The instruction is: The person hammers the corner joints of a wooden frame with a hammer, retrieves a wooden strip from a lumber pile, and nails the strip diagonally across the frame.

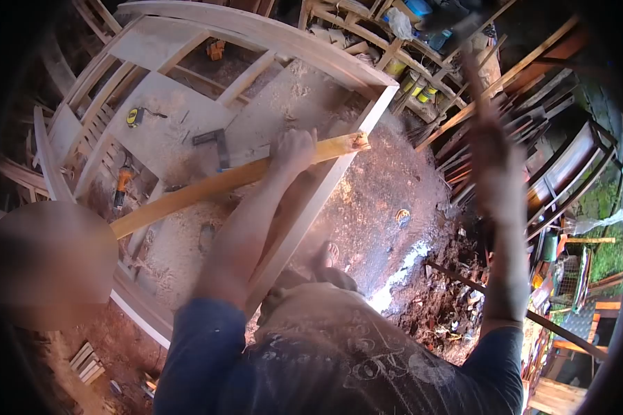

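My left hand (294, 149) is closed around a yellowish wooden strip (208, 188), near its far end. The strip lies slantwise over a large wooden frame (311, 197), and its splintered tip reaches the frame's edge. My right hand (497, 166) is raised off to the right, smeared by motion. It grips a blurred hammer-like tool (474, 83) whose upper end cannot be made out clearly. Beside the strip, on the frame's boards, lies a dark square-shaped tool (221, 149). A yellow tape measure (134, 117) rests farther left.
An orange-and-black tool (122, 185) lies within the frame at left. A person (52, 266), blurred out, is close at the left edge. Wooden shelves (401, 59) hold containers at the back. Stacked timber (464, 149) stands to the right, above debris-strewn ground (450, 304).
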